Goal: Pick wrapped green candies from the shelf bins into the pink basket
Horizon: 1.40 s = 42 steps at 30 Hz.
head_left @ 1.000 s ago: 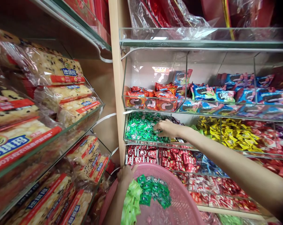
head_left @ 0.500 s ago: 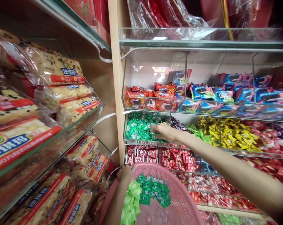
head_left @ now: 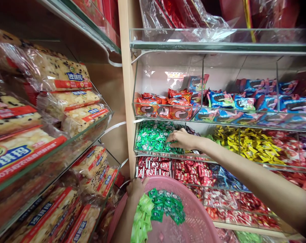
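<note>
My left hand (head_left: 135, 189) is closed on the rim of a pink plastic basket (head_left: 200, 209) at the bottom of the head view. Inside the basket lie a pile of green-wrapped candies (head_left: 165, 204) and, beside my left wrist, some light-green wrapped candies (head_left: 142, 219). My right hand (head_left: 181, 139) reaches over the front right part of a clear shelf bin of small green candy packets (head_left: 153, 135). Its fingers are bent loosely downward and apart, at the surface of the packets. No packet shows in them, though the fingertips are partly hidden.
To the right are bins of yellow-wrapped candies (head_left: 251, 143) and red ones. Orange cookie packs (head_left: 179, 104) and blue cookie packs (head_left: 221, 99) fill the shelf above. Packaged pastry bars (head_left: 72, 77) crowd glass-fronted shelves on the left. A wooden post (head_left: 127, 84) divides the two shelf sides.
My right hand has shifted slightly to the right over the green packets. My left hand and the basket stay where they were. The view has moved only a little.
</note>
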Tool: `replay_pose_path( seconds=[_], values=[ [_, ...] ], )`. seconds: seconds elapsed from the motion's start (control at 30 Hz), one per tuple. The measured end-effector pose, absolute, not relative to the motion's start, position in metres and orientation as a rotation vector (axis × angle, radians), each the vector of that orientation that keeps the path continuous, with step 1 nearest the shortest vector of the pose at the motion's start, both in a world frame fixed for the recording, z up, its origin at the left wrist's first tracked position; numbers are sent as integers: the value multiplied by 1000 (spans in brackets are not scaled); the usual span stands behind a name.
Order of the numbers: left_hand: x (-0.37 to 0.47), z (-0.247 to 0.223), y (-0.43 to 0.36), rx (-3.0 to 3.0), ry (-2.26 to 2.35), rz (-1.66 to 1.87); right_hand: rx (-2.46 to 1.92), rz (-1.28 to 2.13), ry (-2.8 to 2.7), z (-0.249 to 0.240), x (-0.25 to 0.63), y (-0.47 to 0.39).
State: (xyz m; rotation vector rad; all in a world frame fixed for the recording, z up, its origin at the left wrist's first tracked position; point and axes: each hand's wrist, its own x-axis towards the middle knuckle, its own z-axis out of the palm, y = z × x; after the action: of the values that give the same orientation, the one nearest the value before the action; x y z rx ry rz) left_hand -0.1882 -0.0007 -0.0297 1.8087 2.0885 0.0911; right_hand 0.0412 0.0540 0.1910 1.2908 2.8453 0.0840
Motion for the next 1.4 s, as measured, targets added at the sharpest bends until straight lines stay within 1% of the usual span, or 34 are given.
replay_pose_path(
  seconds=[0.17, 0.33, 0.5, 1.07, 1.27, 1.4],
  values=[
    [-188, -29, -1, 1814, 2086, 93, 1379, 32, 2761, 188, 38, 51],
    [-188, -27, -2, 1808, 2085, 76, 1342, 86, 2744, 186, 35, 52],
    [-188, -28, -2, 1814, 2083, 79, 1333, 69, 2683, 182, 32, 54],
    [-188, -30, -1, 1809, 2086, 95, 1447, 45, 2536, 187, 22, 52],
    [-187, -28, -1, 1810, 2090, 75, 1422, -39, 2593, 191, 24, 54],
    [-187, -28, -1, 1813, 2096, 77, 1467, -22, 2732, 198, 19, 55]
  ],
)
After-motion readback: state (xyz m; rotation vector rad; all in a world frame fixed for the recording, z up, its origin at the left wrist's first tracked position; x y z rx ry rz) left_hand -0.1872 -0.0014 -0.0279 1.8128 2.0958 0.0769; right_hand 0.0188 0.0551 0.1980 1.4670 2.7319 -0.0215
